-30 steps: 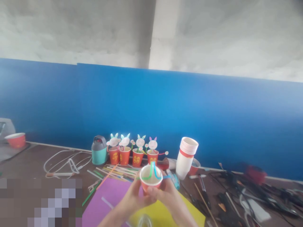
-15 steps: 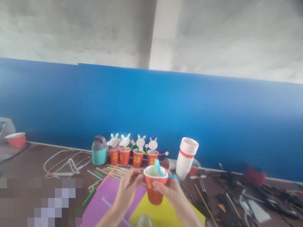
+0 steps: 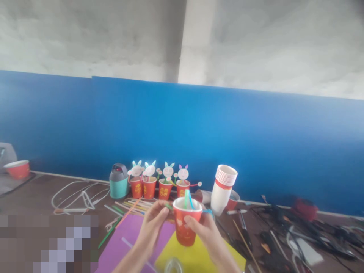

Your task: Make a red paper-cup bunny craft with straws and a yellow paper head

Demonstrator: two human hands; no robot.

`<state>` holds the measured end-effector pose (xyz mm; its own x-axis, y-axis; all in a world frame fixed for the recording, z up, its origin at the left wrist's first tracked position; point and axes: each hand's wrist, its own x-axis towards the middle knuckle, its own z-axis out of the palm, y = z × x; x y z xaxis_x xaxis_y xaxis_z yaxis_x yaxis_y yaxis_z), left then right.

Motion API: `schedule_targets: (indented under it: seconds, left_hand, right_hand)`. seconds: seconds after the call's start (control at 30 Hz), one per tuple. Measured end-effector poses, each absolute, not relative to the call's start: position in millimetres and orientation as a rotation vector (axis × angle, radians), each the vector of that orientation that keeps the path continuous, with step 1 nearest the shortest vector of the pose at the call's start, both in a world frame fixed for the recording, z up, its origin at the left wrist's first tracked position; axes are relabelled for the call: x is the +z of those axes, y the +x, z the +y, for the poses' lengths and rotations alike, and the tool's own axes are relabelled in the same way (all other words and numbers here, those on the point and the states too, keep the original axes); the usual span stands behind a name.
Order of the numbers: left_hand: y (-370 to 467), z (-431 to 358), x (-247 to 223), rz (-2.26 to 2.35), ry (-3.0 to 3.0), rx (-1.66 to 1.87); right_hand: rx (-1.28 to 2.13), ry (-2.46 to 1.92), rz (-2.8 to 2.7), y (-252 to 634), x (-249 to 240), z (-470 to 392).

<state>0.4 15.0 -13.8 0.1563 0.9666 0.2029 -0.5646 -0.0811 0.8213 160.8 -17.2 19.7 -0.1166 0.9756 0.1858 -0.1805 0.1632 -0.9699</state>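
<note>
A red paper cup with a white inside is held upright by my right hand, thumb on its front. Inside it stands a green straw beside a blue straw; a blue end also sticks out at the cup's right side. My left hand is at the cup's left, thumb and fingers pinched on a small green straw end by the rim. Beneath the hands lie a purple sheet and a yellow sheet, with a clear tape roll on the yellow one.
Several red cups with rabbit faces line the back, next to a teal device. Assorted straws lie before them. A white cup stack stands right of centre. Black cables and tools cover the right; a white cable lies left.
The green straw end at the cup's left rim now shows at my left fingertips. My left hand has shifted slightly, and the cup is nearly in the same place.
</note>
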Motion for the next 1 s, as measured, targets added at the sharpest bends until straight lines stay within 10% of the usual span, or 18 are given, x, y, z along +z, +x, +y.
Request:
schedule_targets:
  seconds: [1.0]
  left_hand:
    - [-33,5,24,0.798,1.600,0.956]
  right_hand:
    - [1.350,-0.912,-1.676,168,27,-29]
